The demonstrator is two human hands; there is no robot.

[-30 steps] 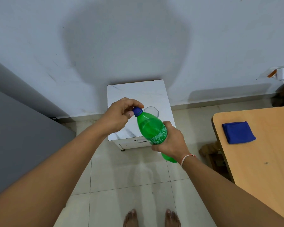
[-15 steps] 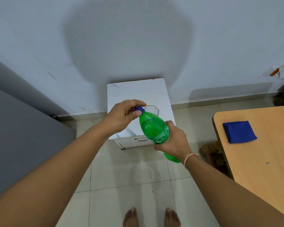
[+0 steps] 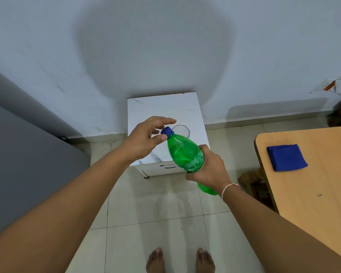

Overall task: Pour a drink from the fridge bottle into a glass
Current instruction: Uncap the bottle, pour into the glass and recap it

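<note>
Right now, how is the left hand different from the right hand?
The left hand is up at the bottle's blue cap, fingers spread, thumb against it; the right hand is wrapped around the green bottle lower down. The right wrist wears a thread band; the left wrist is bare. Both are bare hands working on the same tilted bottle.

The green bottle (image 3: 185, 154) is shiny see-through plastic with a smooth blue plastic cap (image 3: 167, 131), and the clear glass (image 3: 182, 130) at 1 o'clock from the cap looks shiny too. The little cabinet (image 3: 161, 109) has a smooth white marble-look top. At 3 o'clock, a soft blue cloth (image 3: 286, 157) lies on a smooth matt wooden table (image 3: 313, 194), and the floor tiles (image 3: 156, 243) are pale and a bit glossy.
</note>
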